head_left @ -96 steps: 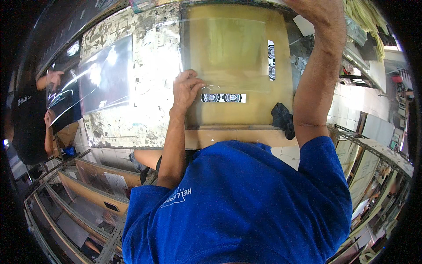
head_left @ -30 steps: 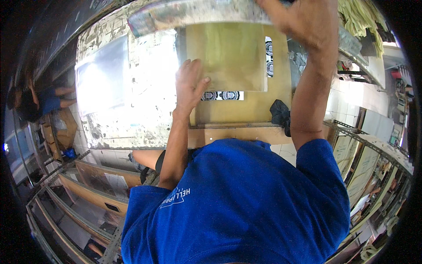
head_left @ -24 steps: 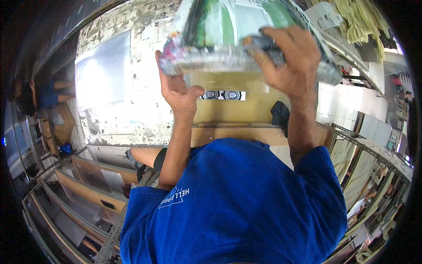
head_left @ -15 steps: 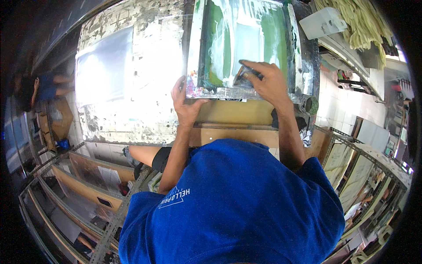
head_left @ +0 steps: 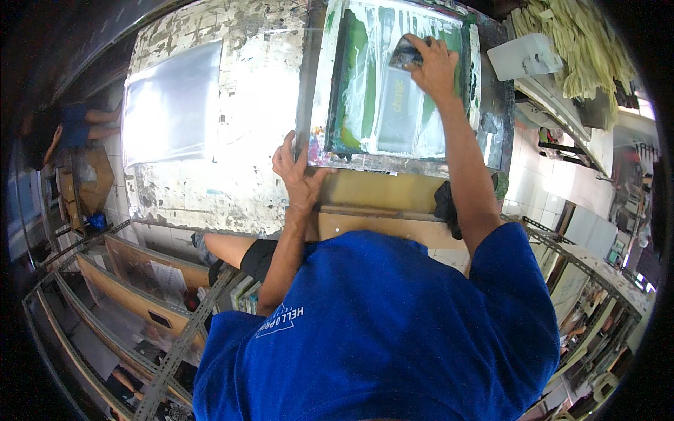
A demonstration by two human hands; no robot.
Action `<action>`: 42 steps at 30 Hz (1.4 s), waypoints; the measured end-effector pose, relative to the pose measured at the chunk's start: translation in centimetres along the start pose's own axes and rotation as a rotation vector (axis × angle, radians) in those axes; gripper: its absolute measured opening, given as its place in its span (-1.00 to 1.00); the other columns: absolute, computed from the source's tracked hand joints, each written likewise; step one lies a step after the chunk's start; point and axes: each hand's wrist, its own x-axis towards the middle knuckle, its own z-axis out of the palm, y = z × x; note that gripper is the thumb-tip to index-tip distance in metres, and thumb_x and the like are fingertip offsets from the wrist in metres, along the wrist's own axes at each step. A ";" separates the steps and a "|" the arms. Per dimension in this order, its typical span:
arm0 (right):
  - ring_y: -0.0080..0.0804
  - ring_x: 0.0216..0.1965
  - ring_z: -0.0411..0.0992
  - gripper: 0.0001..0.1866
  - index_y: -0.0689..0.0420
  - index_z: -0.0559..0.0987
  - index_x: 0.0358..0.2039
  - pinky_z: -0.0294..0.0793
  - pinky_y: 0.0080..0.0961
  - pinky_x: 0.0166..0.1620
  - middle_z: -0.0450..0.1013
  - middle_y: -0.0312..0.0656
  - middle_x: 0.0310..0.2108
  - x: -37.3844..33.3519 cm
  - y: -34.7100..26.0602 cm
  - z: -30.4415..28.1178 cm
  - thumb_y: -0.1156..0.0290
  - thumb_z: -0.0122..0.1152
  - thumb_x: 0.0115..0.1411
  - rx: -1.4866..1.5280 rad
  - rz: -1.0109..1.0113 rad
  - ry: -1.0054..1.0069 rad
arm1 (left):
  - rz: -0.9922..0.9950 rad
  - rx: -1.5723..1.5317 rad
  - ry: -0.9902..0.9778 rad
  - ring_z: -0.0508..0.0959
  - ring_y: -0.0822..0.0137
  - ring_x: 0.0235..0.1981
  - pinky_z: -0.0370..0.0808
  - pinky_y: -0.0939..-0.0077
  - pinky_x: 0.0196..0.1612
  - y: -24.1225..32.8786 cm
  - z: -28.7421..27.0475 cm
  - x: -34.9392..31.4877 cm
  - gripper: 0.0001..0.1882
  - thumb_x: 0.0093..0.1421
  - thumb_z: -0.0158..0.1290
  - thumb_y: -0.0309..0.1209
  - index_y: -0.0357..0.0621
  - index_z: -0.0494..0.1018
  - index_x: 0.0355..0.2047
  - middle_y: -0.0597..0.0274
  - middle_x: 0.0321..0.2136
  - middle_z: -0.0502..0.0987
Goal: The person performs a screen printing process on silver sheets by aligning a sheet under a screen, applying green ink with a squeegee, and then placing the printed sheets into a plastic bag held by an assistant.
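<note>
Paint (head_left: 372,42), white and streaky, covers a good part of the green cloth (head_left: 354,74) in the frame (head_left: 323,88). The frame is down in front of me and looks flat, and the yellow board (head_left: 382,189) pokes out from under its near edge. So I'd say the setting down is done and the spreading is partly done. Green patches show bare at the left and right, and a pale strip runs down the middle with some yellow letters on it. I'd guess there is wiping left, since the scraper (head_left: 406,53) is out on the cloth, toward the far end. What is under the frame is mostly hidden, so I can't tell how it looks.

My right hand (head_left: 434,69) is closed around the scraper, fingers and thumb pinching it tight. Whether it presses the cloth or is just above it, I can't tell. My left hand (head_left: 300,179) is spread, thumb well away from the fingers, by the near left corner of the frame. That thumb seems to touch the near edge, but the hand grabs nothing. Off to my left, a clear sheet (head_left: 175,105) lies on the spotty table (head_left: 239,207).
</note>
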 end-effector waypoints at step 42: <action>-0.26 -0.62 0.48 -0.70 0.25 0.65 -0.51 0.44 -0.39 -0.45 0.55 -0.09 -0.63 6.4 -10.3 -25.7 0.22 0.40 -0.05 0.256 -0.253 0.389 | -0.212 0.136 0.414 0.36 0.02 0.16 0.22 0.00 0.16 5.0 -3.5 8.6 -0.80 0.21 0.16 -0.35 -0.23 0.69 -0.34 0.11 0.22 0.44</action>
